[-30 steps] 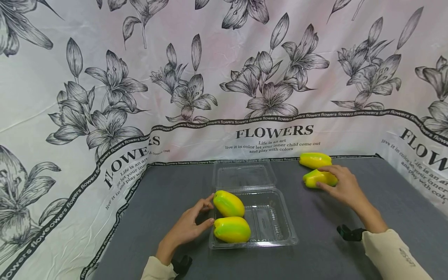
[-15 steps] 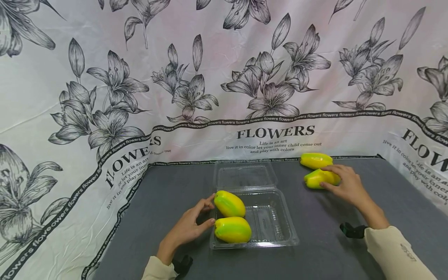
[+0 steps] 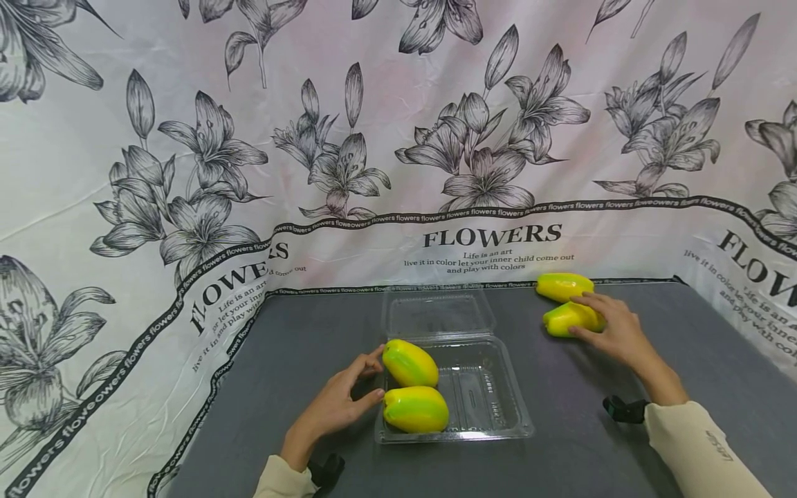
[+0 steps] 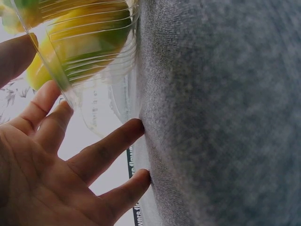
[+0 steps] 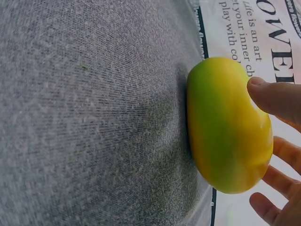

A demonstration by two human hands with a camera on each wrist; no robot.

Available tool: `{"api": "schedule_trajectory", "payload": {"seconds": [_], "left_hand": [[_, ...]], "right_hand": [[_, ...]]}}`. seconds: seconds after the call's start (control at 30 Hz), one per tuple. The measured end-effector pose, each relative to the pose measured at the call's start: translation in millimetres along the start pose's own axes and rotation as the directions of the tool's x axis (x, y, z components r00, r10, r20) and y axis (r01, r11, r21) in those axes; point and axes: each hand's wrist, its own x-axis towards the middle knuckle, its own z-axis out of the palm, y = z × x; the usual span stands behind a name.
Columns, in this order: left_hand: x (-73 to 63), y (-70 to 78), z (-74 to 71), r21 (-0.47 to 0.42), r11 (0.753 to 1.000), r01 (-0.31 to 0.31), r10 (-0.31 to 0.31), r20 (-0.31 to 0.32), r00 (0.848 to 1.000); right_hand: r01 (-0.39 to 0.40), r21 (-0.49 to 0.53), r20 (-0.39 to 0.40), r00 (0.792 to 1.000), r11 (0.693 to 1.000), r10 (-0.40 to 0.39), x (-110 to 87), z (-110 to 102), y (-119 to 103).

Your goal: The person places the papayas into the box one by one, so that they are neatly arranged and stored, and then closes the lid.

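Observation:
My right hand point(image 3: 615, 332) grips a yellow-green mango point(image 3: 565, 320) on the table at the back right, thumb on its near side and fingers over the far side. In the right wrist view, the thumb presses against the mango point(image 5: 225, 127), which sits on the grey cloth. At the left side of a clear plastic clamshell box point(image 3: 476, 394), my left hand point(image 3: 336, 402) has its fingers spread, the fingertips right at the rim. Two more mangoes, one behind point(image 3: 411, 363) and one in front point(image 3: 416, 409), lie side by side in the left half of the box.
Another mango point(image 3: 563, 286) lies just behind the gripped one, close to the back curtain. The box's lid point(image 3: 438, 313) is folded back flat behind it. Grey cloth point(image 3: 498, 470) covers the table, and a flower-print curtain point(image 3: 349, 256) encloses the back and sides.
Nearly everything holds still. The whole head view shifts very slightly to the right; the right hand stays at its mango and the left hand at the box.

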Motion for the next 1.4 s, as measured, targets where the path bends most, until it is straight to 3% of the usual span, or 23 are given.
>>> {"api": "schedule_trajectory", "payload": {"seconds": [0.47,0.77,1.03,1.4], "left_hand": [[-1.2,1.3,0.7,0.007,1.000,0.002,-0.002,-0.007,1.000],[-0.5,0.3,0.4,-0.010,1.000,-0.013,0.013,-0.002,1.000],[0.3,0.4,0.3,-0.003,1.000,-0.008,0.008,-0.003,1.000],[0.0,1.9,-0.5,-0.006,1.000,-0.002,0.002,0.001,1.000]], "right_hand": [[-0.025,-0.040,-0.017,1.000,0.999,0.024,-1.9,2.5,3.9],[-0.047,0.012,0.017,0.999,0.999,0.047,-1.2,2.7,3.0],[-0.068,0.095,0.103,0.993,0.993,0.058,-1.0,1.5,6.8],[-0.076,0.109,0.111,0.992,0.991,0.064,-7.7,3.5,9.9]]}}
